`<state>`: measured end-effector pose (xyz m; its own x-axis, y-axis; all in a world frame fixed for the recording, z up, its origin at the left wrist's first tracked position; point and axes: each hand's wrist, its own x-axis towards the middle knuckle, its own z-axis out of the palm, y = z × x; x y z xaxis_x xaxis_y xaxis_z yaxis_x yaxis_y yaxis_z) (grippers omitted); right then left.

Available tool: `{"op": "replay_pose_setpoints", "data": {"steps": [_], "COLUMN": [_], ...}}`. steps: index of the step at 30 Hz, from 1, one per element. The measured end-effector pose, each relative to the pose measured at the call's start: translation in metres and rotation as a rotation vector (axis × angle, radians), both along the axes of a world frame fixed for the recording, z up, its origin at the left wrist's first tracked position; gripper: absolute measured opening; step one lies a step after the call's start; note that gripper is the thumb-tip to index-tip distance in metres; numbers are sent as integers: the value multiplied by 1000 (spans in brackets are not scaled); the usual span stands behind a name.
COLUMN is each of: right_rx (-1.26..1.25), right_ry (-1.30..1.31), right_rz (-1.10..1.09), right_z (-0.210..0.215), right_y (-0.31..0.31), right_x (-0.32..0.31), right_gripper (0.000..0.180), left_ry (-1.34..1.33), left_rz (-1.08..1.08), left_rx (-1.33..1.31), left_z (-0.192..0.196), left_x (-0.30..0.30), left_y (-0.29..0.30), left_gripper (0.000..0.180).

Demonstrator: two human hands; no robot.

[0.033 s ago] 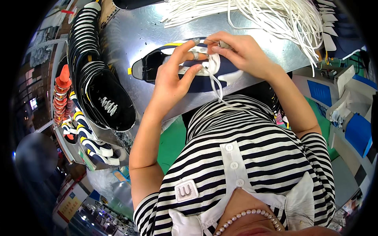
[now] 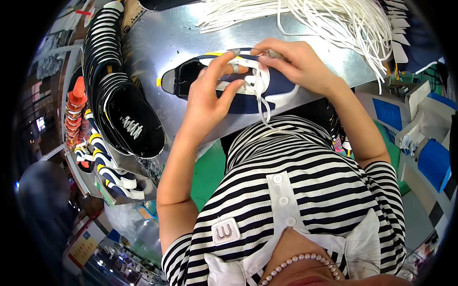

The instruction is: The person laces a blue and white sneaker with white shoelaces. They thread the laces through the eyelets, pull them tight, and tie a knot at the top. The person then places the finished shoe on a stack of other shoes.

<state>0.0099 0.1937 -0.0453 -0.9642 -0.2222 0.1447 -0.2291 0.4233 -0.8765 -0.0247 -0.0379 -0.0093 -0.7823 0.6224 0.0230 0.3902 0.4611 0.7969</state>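
Navy, white and yellow padded shoe upper (image 2: 279,82) on my shiny metal table (image 2: 151,55), likely light, pliable, best held by the eyelet edges (image 2: 251,62); my left hand (image 2: 208,95)'s spread over it; thin white lace (image 2: 261,104) trails, probably soft; my right hand (image 2: 301,67)'s curled, can't tell on what.

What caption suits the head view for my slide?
Left hand and right hand at a navy shoe upper with a white lace, on a metal table; loose laces beyond.
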Motion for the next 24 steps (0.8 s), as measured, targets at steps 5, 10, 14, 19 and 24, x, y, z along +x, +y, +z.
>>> {"op": "replay_pose_setpoints", "data": {"steps": [5,10,14,19,24], "right_rx": [-127,140,318,268,-26], "right_ry": [83,256,234,98,-166], "right_rz": [-126,60,82,234,122], "right_z": [4,9,3,9,7], "right_y": [4,-37,-37,-34,-40], "right_x": [10,12,9,0,9], "right_gripper": [21,29,30,20,13], "left_ry": [359,486,534,529,-194], "left_rz": [57,58,49,136,120], "left_rx": [-115,-28,11,22,-155], "left_z": [-2,-7,-14,-13,13], "left_x": [11,14,18,21,-2], "left_y": [-13,-9,-14,-18,-28], "left_gripper": [36,30,28,28,28]}}
